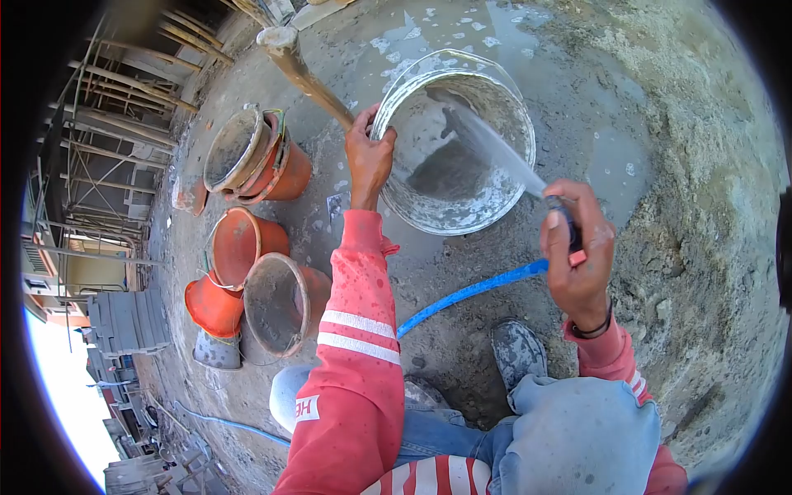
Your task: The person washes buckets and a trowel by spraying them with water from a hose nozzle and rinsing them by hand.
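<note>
A large whitish, cement-stained bucket [513,194] is tilted on the wet ground, its opening turned up to view. My left hand [369,161] grips its left rim, fingers wrapped over the edge. At the right, my right hand [582,252] is closed round a dark hose nozzle [569,227]. Water sprays from the nozzle up and left into the bucket, where some greyish water or residue shows. A blue hose [470,290] runs from near my right hand down to the left, passing behind my left sleeve.
Stacked dirty buckets [289,172], an orange bucket [235,247] and a grey-coated bucket [285,305] stand at the left. A wooden handle [309,78] lies beyond my left hand. My boot [518,351] is below the bucket. Bamboo scaffolding [136,87] and stacked blocks [124,322] are farther left.
</note>
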Demonstrator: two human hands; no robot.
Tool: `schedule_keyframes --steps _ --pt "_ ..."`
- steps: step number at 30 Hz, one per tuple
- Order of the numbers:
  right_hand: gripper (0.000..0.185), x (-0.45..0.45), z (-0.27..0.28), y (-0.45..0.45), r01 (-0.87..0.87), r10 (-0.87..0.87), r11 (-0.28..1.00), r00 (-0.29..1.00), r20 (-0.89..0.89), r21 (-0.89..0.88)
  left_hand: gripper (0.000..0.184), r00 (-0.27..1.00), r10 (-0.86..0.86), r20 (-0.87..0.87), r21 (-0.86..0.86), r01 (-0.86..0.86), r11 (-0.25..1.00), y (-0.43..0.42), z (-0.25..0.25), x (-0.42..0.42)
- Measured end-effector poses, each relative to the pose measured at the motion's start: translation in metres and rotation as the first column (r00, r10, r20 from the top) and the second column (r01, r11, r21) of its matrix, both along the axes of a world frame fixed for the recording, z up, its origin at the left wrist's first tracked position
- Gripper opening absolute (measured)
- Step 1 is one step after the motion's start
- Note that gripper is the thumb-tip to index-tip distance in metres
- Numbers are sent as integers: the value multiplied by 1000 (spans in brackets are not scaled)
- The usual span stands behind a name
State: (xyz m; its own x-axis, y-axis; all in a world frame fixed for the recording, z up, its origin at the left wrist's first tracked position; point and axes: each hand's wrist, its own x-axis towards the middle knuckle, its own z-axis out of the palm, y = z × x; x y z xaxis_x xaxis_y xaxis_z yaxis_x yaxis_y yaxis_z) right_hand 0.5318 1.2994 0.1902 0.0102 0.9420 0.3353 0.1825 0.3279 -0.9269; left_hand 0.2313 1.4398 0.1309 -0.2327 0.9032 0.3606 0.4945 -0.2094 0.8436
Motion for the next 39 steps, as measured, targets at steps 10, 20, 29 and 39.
schedule_keyframes --steps 10,20,29,39 --pt "17 -1 -4 -1 -46 45 997 999 21 61 47 1000 -31 -3 0 31 1000 3 -3 2" --pt "17 -2 -5 1 -25 24 999 999 38 48 46 999 -45 -13 20 45 999 4 -6 0" --pt "17 -4 -3 3 -8 7 1000 998 68 9 46 999 -40 15 12 40 999 2 -6 2" --pt "18 -6 0 2 -26 23 996 999 32 87 46 999 -34 4 11 34 999 1 -4 5"
